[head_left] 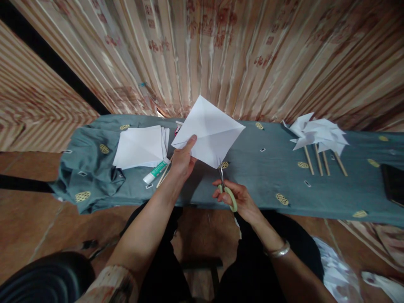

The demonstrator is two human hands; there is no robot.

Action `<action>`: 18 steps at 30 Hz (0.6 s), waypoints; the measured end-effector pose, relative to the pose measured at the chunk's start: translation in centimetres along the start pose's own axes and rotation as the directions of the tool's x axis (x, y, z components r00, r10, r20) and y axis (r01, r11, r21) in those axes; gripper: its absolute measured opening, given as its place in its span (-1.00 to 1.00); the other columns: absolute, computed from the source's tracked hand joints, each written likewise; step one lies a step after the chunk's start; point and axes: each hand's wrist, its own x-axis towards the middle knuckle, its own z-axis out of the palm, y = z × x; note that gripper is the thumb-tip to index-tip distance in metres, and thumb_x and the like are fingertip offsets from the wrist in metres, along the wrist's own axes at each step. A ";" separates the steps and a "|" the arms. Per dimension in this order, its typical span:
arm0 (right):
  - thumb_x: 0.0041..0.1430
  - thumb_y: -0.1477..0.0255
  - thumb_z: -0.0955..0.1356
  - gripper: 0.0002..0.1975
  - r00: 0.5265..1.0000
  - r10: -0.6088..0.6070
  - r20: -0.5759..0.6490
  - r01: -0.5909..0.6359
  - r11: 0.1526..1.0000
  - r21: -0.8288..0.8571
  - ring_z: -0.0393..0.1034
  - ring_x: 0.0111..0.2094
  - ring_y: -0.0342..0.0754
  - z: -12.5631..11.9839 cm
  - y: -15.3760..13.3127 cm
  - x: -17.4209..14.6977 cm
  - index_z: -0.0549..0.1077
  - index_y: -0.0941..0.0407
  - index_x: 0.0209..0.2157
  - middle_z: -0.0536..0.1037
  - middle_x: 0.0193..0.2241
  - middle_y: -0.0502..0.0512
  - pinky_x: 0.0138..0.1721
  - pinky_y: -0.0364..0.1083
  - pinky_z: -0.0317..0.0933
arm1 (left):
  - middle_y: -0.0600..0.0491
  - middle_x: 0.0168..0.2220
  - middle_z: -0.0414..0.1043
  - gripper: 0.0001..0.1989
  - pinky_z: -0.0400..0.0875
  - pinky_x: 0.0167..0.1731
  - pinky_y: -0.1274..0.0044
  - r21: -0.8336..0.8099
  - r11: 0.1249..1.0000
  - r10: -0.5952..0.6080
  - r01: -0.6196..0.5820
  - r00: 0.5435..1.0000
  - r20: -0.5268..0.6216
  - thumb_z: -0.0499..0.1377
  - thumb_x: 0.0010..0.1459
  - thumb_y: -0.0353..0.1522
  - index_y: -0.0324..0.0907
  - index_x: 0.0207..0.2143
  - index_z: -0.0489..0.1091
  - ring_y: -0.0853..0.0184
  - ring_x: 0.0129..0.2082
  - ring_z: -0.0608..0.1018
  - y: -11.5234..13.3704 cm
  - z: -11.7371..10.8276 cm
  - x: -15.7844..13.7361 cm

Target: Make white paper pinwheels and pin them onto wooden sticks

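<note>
A square white sheet of paper [210, 126] with crossing fold lines is held up over the table, one corner toward me. My left hand [184, 159] pinches it near its left side, thumb on top and the other fingers beneath. In my right hand [237, 198] is a pair of scissors [232, 199] with pale green handles. Their blades are parted and point up at the sheet's near corner. Whether they have cut into the paper, I cannot tell.
Left on the cloth-covered table [268, 181] lie stacked white sheets [139, 145], a glue tube [156, 170] and thin wooden sticks [163, 176]. Several paper pinwheels [322, 134] on sticks lie right, near a dark object [393, 183]. A pleated curtain [208, 54] hangs behind.
</note>
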 end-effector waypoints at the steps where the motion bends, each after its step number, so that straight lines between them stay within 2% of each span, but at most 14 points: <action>1: -0.03 -0.01 0.47 -0.48 1.000 0.005 0.006 -0.005 1.000 -0.001 0.32 -0.48 -0.15 0.0 0.0 0.0 0.52 0.10 -0.18 0.51 -0.46 0.00 -0.38 -0.11 0.23 | 0.03 -0.25 0.66 -0.80 0.47 0.10 0.40 0.000 1.000 0.000 0.000 1.000 0.007 0.27 0.11 -0.55 -0.21 -0.19 0.54 0.25 -0.05 0.64 -0.1 0.0 -0.1; 4: -0.04 -0.02 0.47 -0.46 1.000 0.019 0.015 -0.019 1.000 -0.018 0.31 -0.48 -0.16 0.1 0.0 0.1 0.52 0.11 -0.17 0.50 -0.46 -0.01 -0.37 -0.11 0.22 | 0.02 -0.23 0.66 -0.78 0.48 0.09 0.39 0.002 1.000 0.001 -0.001 1.000 0.018 0.26 0.12 -0.55 -0.22 -0.17 0.55 0.25 -0.07 0.65 -0.4 0.1 -0.2; 10: -0.07 -0.06 0.47 -0.40 0.999 0.030 0.022 -0.029 0.999 -0.034 0.30 -0.49 -0.16 0.0 -0.1 0.1 0.51 0.11 -0.15 0.50 -0.46 0.00 -0.40 -0.12 0.21 | 0.06 -0.28 0.66 -0.84 0.51 0.05 0.43 0.016 1.000 -0.010 0.010 0.999 0.031 0.26 0.12 -0.55 -0.22 -0.26 0.58 0.29 -0.14 0.66 -0.7 0.1 -0.3; 18: -0.08 -0.09 0.47 -0.38 1.000 0.024 0.006 -0.024 0.999 -0.039 0.30 -0.50 -0.16 -0.1 0.0 0.2 0.51 0.11 -0.15 0.51 -0.46 0.01 -0.46 -0.14 0.18 | 0.02 -0.28 0.65 -0.92 0.50 0.05 0.40 0.053 0.998 -0.043 0.042 0.999 0.023 0.29 0.08 -0.52 -0.25 -0.33 0.56 0.24 -0.09 0.65 -0.7 0.1 -0.8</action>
